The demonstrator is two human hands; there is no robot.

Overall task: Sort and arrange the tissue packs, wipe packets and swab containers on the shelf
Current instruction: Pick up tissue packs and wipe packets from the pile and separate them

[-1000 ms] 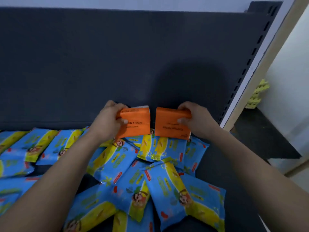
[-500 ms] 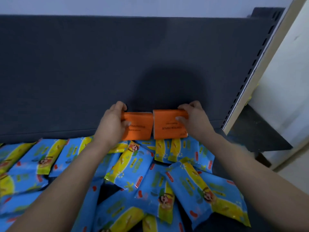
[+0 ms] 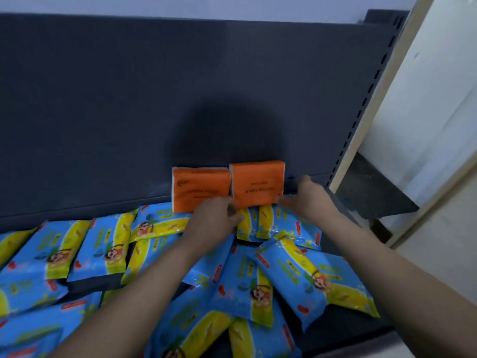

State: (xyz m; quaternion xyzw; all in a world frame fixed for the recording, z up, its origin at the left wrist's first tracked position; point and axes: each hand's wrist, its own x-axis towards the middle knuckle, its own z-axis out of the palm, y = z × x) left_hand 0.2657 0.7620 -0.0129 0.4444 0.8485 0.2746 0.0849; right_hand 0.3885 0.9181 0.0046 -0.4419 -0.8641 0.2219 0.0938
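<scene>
Two orange tissue packs stand upright side by side against the dark back panel, the left pack [image 3: 200, 187] slightly lower than the right pack [image 3: 258, 183]. My left hand [image 3: 214, 219] sits below them, its fingertips touching the lower right corner of the left pack. My right hand [image 3: 304, 197] is at the lower right corner of the right pack, fingers stretched toward it and thumb raised. Neither hand grips anything. Several blue and yellow wipe packets [image 3: 103, 249] lie in a loose heap across the shelf under my forearms.
The dark back panel [image 3: 154, 99] closes off the rear. A perforated upright [image 3: 361, 112] and a pale frame [image 3: 395, 73] bound the right side, with a lower dark ledge [image 3: 374, 197] beyond. More packets [image 3: 312, 277] overlap near the front.
Both hands carried the orange packs back and stood them against the panel. The hands have since let go and slid down to the packs' lower edges.
</scene>
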